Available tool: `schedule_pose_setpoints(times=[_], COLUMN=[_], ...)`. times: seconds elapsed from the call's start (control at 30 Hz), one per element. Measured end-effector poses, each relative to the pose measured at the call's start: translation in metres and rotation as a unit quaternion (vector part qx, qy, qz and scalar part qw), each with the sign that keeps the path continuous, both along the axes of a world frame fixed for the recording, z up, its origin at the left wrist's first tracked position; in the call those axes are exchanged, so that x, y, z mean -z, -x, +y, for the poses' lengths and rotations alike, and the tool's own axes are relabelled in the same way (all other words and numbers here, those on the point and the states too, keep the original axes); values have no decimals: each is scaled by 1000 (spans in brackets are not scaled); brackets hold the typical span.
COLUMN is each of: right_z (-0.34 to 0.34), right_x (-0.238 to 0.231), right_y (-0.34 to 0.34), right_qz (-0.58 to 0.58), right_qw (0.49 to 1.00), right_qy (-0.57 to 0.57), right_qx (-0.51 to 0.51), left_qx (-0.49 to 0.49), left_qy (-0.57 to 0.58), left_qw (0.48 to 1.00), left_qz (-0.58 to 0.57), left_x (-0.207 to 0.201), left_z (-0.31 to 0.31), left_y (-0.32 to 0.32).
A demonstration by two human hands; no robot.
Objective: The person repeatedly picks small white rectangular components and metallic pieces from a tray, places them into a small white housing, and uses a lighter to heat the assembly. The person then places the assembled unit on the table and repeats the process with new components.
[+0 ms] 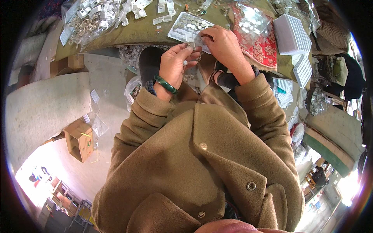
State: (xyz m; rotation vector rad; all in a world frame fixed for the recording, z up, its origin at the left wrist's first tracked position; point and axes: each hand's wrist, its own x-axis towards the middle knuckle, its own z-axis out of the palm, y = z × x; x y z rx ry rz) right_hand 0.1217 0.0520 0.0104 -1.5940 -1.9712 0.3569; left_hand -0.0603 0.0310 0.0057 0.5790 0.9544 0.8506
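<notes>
My left hand (175,64), with a dark green bangle (166,84) at its wrist, pinches a small translucent white plastic piece (190,37) between thumb and fingers. Close by on the right, my right hand (223,43) has its thumb and fingers bent together at the piece's side; whatever they grip is too small or hidden to make out. Both hands are at the table's near edge, over the front of a white tray (176,34) that carries rows of small round silvery discs (190,26). Part of the tray is hidden behind my fingers.
On the table, a clear bag (91,23) of small metal parts and loose white plastic cases (134,8) lie left. A red patterned cloth (261,48) bears a bag of discs (250,19). Stacked white trays (292,35) stand right. A cardboard box (79,139) is on the floor.
</notes>
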Motion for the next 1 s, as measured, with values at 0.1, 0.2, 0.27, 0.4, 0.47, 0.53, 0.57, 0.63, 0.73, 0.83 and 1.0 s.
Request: schedule_pose_setpoints(times=[0.1,0.2,0.27,0.4,0.47,0.53,0.57,0.63,0.73,0.83,1.0], right_z=[0,-1,-3,-13,-20,-24,-25,-27,-29,-34,-41], right_x=[0,-4,-9,-23,-26,-26,-26,-24,-20,-17,-9], right_y=[-1,2,5,10,16,21,23,25,25,21,27], right_qz=[-19,-65,-40,92,108,97,86,64,66,93,109], right_qw=[1000,998,999,994,991,989,990,992,992,990,985], right_qy=[-6,-13,-25,-44,-58,-87,-91,-94,-96,-88,-131], right_qx=[-7,-10,-15,-42,-51,-64,-61,-56,-52,-66,-41], left_qx=[-3,-1,5,19,13,12,13,17,24,29,8], left_qy=[1,4,-5,-18,-25,-36,-43,-56,-66,-54,-4], left_qw=[1000,1000,1000,999,999,998,998,998,997,998,1000], left_qz=[0,5,7,33,42,44,43,35,21,8,-8], left_x=[0,-1,-2,-8,-10,-12,-13,-13,-11,-8,-2], left_z=[1,2,2,1,0,-1,-2,-3,-3,-3,-4], left_y=[1,3,4,7,6,5,5,6,8,12,8])
